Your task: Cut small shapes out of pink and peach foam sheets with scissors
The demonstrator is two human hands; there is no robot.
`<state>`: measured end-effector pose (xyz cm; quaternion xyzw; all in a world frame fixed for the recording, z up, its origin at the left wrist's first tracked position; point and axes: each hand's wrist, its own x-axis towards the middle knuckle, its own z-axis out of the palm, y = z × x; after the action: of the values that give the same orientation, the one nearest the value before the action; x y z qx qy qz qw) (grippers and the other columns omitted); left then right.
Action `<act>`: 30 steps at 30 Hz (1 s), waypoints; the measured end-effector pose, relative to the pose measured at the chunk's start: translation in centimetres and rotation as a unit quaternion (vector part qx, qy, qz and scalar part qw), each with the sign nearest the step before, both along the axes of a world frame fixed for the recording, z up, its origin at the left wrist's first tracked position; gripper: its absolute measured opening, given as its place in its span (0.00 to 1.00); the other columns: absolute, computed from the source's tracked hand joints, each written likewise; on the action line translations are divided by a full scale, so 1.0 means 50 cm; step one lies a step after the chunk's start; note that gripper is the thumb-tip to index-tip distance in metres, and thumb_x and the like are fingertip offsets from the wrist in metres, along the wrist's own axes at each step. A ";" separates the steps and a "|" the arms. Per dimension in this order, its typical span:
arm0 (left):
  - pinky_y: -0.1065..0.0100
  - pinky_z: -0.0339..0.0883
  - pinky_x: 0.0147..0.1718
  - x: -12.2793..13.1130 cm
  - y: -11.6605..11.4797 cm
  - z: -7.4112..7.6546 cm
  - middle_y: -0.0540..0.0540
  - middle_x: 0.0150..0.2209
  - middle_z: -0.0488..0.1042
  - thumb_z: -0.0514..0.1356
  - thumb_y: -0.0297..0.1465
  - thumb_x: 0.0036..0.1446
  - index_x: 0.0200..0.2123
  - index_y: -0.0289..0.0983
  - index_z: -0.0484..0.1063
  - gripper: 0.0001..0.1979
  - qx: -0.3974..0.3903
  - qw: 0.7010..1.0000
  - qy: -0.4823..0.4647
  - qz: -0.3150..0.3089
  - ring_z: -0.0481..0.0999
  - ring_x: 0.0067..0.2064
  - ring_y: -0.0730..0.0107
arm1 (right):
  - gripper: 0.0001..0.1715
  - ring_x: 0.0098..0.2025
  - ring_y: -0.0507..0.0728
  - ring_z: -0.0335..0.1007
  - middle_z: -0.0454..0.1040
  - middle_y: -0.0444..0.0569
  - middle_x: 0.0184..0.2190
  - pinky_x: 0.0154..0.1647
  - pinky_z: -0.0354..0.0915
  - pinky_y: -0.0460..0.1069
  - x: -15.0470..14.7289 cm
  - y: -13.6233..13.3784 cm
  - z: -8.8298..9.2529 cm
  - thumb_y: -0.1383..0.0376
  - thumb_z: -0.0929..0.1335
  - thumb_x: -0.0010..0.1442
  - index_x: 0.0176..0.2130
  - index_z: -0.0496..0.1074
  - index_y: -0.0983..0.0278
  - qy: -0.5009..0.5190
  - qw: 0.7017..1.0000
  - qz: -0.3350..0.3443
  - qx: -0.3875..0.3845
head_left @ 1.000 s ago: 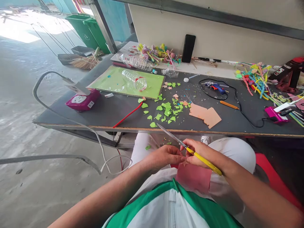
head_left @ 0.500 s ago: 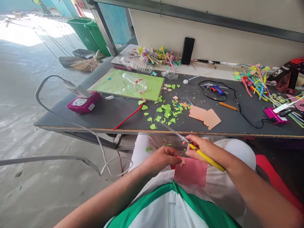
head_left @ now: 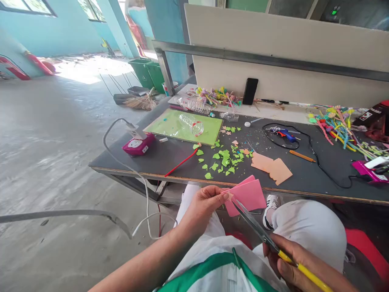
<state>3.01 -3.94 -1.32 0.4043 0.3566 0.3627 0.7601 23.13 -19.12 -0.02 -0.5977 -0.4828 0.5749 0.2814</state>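
Observation:
My left hand (head_left: 204, 203) pinches a folded pink foam sheet (head_left: 247, 195) at its left corner and holds it up over my lap, just before the table's front edge. My right hand (head_left: 293, 263) grips yellow-handled scissors (head_left: 258, 229) low at the right. Their steel blades point up and left, and the tips reach the pink sheet's lower left corner beside my left thumb. On the dark table (head_left: 170, 158) beyond lie several green paper scraps (head_left: 223, 159) and peach foam pieces (head_left: 271, 166).
On the table: a green mat (head_left: 170, 127) with clear plastic bottles (head_left: 190, 122), a red pipe cleaner (head_left: 181, 162), a pink power strip (head_left: 138, 145) with a white cable, a blue glue gun (head_left: 285, 134) on a black cord, an orange pencil (head_left: 301, 156), a black phone (head_left: 250, 91), heaps of pipe cleaners (head_left: 337, 121).
My head has lifted, so the view shows more room. My left hand has raised the pink sheet off my lap. My right hand has drawn back and down with the scissors.

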 end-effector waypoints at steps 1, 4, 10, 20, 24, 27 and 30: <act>0.70 0.62 0.35 0.001 -0.001 0.002 0.49 0.28 0.77 0.67 0.35 0.45 0.24 0.35 0.72 0.10 0.003 1.000 -0.007 0.008 0.72 0.31 0.72 | 0.33 0.19 0.51 0.48 0.58 0.41 0.21 0.18 0.49 0.46 0.000 0.000 -0.005 0.34 0.61 0.47 0.33 0.67 0.58 0.013 1.000 0.009 -0.011; 0.68 0.62 0.36 0.003 -0.007 0.006 0.48 0.27 0.76 0.67 0.35 0.45 0.23 0.35 0.72 0.10 0.011 1.000 -0.007 0.015 0.72 0.32 0.70 | 0.33 0.17 0.49 0.43 0.55 0.39 0.20 0.16 0.46 0.46 0.004 0.003 -0.021 0.34 0.59 0.48 0.35 0.65 0.57 0.050 0.998 0.007 -0.037; 0.65 0.63 0.42 0.014 -0.019 0.015 0.45 0.31 0.77 0.67 0.35 0.45 0.21 0.35 0.72 0.10 0.008 0.999 -0.036 0.015 0.74 0.38 0.64 | 0.34 0.17 0.49 0.45 0.56 0.39 0.19 0.17 0.42 0.46 0.006 0.010 -0.062 0.34 0.58 0.49 0.35 0.65 0.59 0.066 0.997 0.027 -0.020; 0.68 0.63 0.37 0.029 -0.035 -0.007 0.46 0.28 0.75 0.66 0.32 0.46 0.22 0.34 0.70 0.09 -0.063 0.995 -0.079 -0.003 0.73 0.33 0.68 | 0.32 0.26 0.55 0.58 0.63 0.44 0.25 0.24 0.54 0.49 -0.028 0.031 -0.086 0.36 0.60 0.50 0.37 0.67 0.58 0.011 0.998 -0.021 0.065; 0.68 0.63 0.36 0.030 -0.043 -0.001 0.45 0.27 0.75 0.66 0.32 0.47 0.22 0.33 0.70 0.09 -0.062 0.993 -0.096 -0.021 0.72 0.31 0.69 | 0.33 0.27 0.54 0.58 0.63 0.43 0.26 0.26 0.55 0.49 -0.040 0.037 -0.099 0.36 0.61 0.50 0.38 0.65 0.60 0.036 0.997 -0.034 0.063; 0.67 0.63 0.36 0.026 -0.043 0.003 0.44 0.27 0.76 0.65 0.31 0.48 0.22 0.33 0.70 0.09 -0.054 0.992 -0.105 -0.045 0.73 0.31 0.68 | 0.32 0.24 0.52 0.57 0.63 0.43 0.25 0.23 0.53 0.47 -0.036 0.036 -0.101 0.38 0.62 0.51 0.40 0.65 0.61 0.100 0.994 -0.006 0.044; 0.67 0.63 0.34 0.020 -0.038 0.002 0.45 0.25 0.75 0.65 0.31 0.48 0.22 0.33 0.70 0.09 -0.055 0.992 -0.096 -0.068 0.72 0.29 0.69 | 0.34 0.22 0.50 0.55 0.65 0.43 0.25 0.21 0.52 0.46 -0.028 0.035 -0.093 0.37 0.62 0.51 0.42 0.65 0.61 0.140 0.990 0.018 0.016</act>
<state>4.02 -5.85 -1.22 0.3488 0.2730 0.3271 0.8347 21.73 -17.39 -4.66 -0.4977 -0.4584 0.6503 0.3454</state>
